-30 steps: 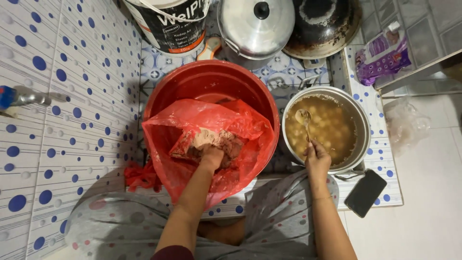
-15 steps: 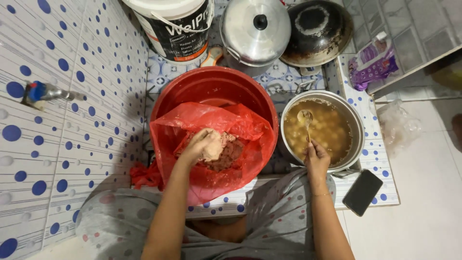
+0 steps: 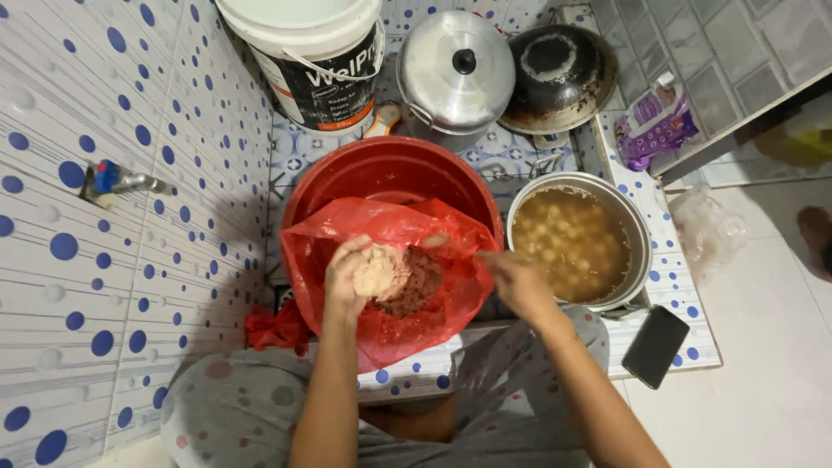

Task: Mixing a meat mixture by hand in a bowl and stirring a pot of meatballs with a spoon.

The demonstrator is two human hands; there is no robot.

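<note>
Over the red bag (image 3: pixel 381 299), the left hand (image 3: pixel 347 276) holds a pale lump of paste (image 3: pixel 379 272), with the fingers curled around it. The lump sits just above a darker heap of mince (image 3: pixel 418 284) that lies inside the bag. The bag is open wide and rests partly in a big red tub (image 3: pixel 390 173), with its front hanging over the tub's near edge. The right hand (image 3: pixel 518 282) is just beside the bag's right edge, near where the plastic bunches up; it looks loosely closed, and I cannot tell if it grips the plastic or only touches it. Next to that hand, on the right, stands a metal pot (image 3: pixel 641 251) full of brown soup with round balls floating in it. A black phone (image 3: pixel 656 346) lies near the pot. Behind the tub stand a white bucket (image 3: pixel 312 61), a shiny pot lid (image 3: pixel 457 65) and a black wok (image 3: pixel 559 74). A purple packet (image 3: pixel 654 121) lies beside the wok. A tap (image 3: pixel 113 180) sticks out of the spotted wall on the left.
</note>
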